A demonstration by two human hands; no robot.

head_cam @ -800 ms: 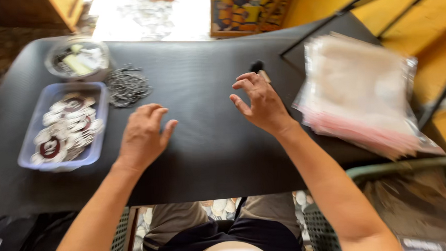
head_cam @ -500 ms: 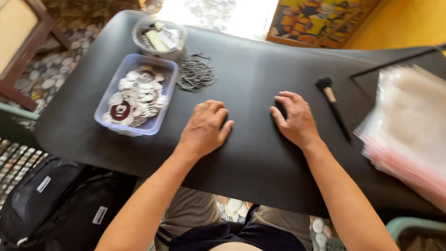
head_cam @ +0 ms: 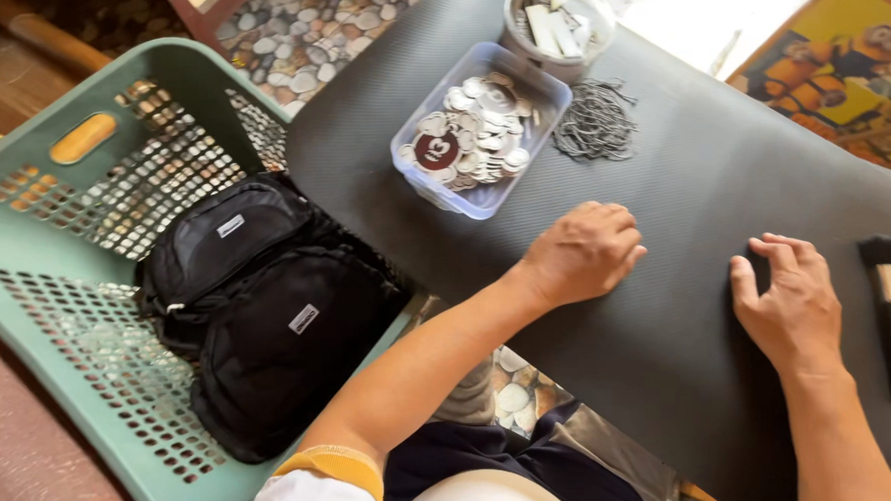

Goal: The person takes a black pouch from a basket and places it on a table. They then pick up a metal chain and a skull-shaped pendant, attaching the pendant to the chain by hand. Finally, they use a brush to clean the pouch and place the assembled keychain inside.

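My left hand (head_cam: 583,250) rests knuckles-up on the black table mat (head_cam: 703,179), fingers loosely curled, holding nothing. My right hand (head_cam: 786,304) lies flat on the mat to its right, fingers apart and empty. A black-bristled brush (head_cam: 886,301) lies just right of my right hand. Beyond my left hand stands a clear plastic tub (head_cam: 480,129) full of round metal badges. A heap of thin metal chains (head_cam: 594,126) lies to the tub's right.
A round clear container (head_cam: 559,21) with small white pieces stands at the table's far edge. At the left, a green perforated plastic chair (head_cam: 97,286) holds a black bag (head_cam: 268,318). Pebble flooring and a colourful picture (head_cam: 848,73) lie beyond.
The view has swung left and down, bringing the green chair and black bag into sight. The stack of clear plastic bags has left the frame. Both hands stay resting on the mat.
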